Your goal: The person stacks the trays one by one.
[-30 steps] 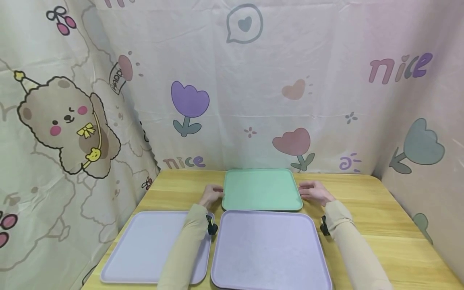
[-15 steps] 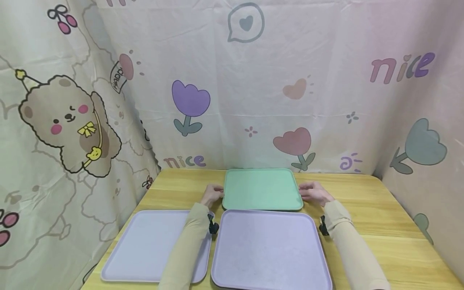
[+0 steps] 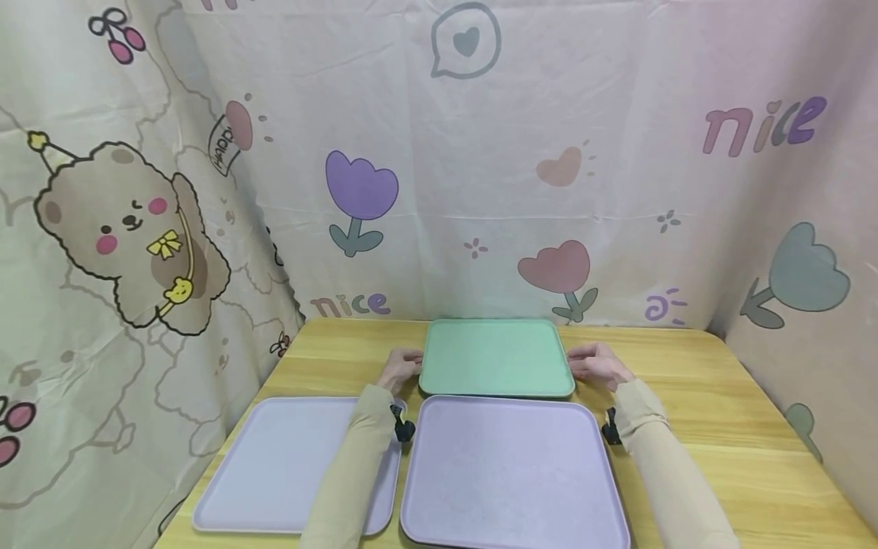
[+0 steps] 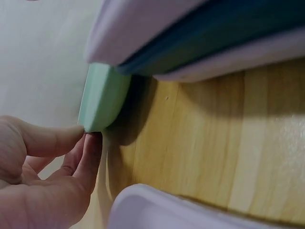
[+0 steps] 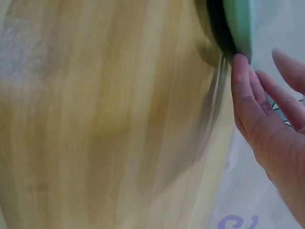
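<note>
- One rimmed, mint-green rectangular tray [image 3: 497, 358] lies far.
- Left hand [image 3: 401, 368] touches its left edge; whether it pinches, cannot tell.
- Right hand [image 3: 600, 364], fingers straight, touches its right edge.

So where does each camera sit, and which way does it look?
Head: worn on the person's head, looking forward and down at the green tray, lavender trays and patterned cloth; left hand, right hand and beige sleeves show.
Left wrist: on that wrist, looking along the left hand at the green tray's edge; only that hand clearly shows.
Right wrist: on that wrist, looking along the right hand at the green tray and wooden table; that hand shows.
Both wrist views share the green tray and wooden table.
</note>
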`<state>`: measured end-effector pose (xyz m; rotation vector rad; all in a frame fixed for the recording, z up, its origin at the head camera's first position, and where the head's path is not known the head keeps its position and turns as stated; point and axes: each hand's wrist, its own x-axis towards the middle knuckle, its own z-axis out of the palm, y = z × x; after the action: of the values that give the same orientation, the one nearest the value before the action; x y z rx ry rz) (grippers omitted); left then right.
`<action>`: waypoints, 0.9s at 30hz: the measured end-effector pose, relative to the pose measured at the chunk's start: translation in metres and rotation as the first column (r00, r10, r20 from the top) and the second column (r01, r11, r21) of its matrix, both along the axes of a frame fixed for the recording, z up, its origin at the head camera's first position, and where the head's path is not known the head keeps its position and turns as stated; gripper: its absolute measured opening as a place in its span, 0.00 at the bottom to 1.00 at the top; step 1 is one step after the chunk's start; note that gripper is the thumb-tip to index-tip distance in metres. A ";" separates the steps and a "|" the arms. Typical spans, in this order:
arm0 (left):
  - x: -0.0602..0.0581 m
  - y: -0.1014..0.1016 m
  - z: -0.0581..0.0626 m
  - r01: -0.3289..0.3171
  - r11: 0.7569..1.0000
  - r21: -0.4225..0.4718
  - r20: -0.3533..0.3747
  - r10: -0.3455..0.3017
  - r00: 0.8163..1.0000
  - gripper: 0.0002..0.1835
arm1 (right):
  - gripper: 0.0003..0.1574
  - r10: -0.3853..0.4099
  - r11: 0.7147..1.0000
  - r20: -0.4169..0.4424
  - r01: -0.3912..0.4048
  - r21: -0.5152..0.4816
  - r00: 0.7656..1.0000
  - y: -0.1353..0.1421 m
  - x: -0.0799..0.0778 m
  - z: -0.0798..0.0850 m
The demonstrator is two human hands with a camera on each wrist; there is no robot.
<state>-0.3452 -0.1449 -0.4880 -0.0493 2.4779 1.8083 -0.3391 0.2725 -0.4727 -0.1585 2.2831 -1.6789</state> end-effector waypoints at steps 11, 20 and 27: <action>0.000 -0.005 0.003 0.035 0.987 0.156 0.043 -0.042 0.998 0.27 | 0.35 -0.058 0.995 0.016 0.059 -0.081 0.998 -0.002 0.003 0.004; 0.007 -0.010 0.008 0.089 0.968 0.237 0.059 -0.106 0.993 0.29 | 0.37 -0.087 0.989 0.038 0.091 -0.115 0.996 -0.002 0.011 0.008; 0.014 -0.014 0.013 0.126 0.960 0.249 0.049 -0.142 0.989 0.28 | 0.37 -0.104 0.978 0.028 0.107 -0.182 0.994 0.000 0.020 0.012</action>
<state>-0.3311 -0.1591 -0.4747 0.0703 2.1390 2.0026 -0.3192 0.2725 -0.4604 -0.0626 2.1563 -1.9358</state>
